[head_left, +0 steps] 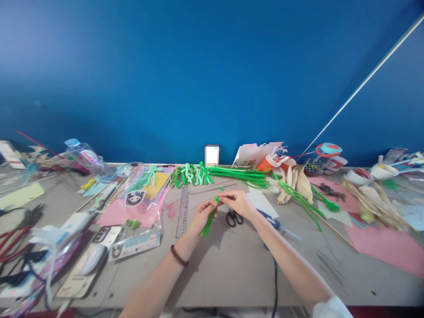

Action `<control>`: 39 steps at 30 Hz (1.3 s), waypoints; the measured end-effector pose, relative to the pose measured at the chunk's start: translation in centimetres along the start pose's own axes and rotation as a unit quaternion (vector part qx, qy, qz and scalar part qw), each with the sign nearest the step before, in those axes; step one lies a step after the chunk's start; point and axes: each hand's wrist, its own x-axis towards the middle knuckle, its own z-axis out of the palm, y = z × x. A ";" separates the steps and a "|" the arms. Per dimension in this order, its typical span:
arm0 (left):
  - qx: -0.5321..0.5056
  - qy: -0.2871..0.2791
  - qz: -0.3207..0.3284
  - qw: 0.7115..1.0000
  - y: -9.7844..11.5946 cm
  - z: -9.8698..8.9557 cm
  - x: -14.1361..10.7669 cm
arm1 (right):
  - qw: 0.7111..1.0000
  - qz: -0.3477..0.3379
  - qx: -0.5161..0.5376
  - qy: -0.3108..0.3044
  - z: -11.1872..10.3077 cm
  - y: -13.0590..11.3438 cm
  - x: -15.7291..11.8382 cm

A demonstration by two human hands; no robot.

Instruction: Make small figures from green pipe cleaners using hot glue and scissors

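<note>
Over the middle of the table, my left hand (206, 215) is closed around a bundle of green pipe cleaners (208, 226), their loose ends hanging below the fingers. At the bundle's top, where a green knot or curl shows, my right hand (236, 201) pinches with thumb and finger. What exactly lies in that pinch is too small to tell apart from the bundle; it looks green. Black-handled scissors (234, 217) lie just beneath my right hand. To the left of my left hand rests a clear ruler (183, 212). A beaded bracelet (179, 256) circles my left wrist.
Finished-looking green pipe-cleaner pieces (192, 174) and a long green pipe-cleaner stack (240, 174) line the back. A blue glue gun (270, 218) with its cord is at right. Left are a plastic packet (134, 214), a computer mouse (92, 258) and a bottle (82, 154). Corn husks (303, 185) lie right.
</note>
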 end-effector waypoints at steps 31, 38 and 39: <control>0.051 0.049 0.066 0.995 -0.2 0.0 0.2 | 0.989 0.021 -0.017 -0.145 -2.2 -0.9 -0.1; 0.043 0.065 0.083 0.994 0.2 0.4 -0.1 | 0.996 0.010 0.007 -0.085 -1.2 0.0 0.0; 0.039 0.067 0.084 0.993 0.2 0.4 -0.1 | 0.997 0.009 0.017 -0.078 -0.9 0.1 0.0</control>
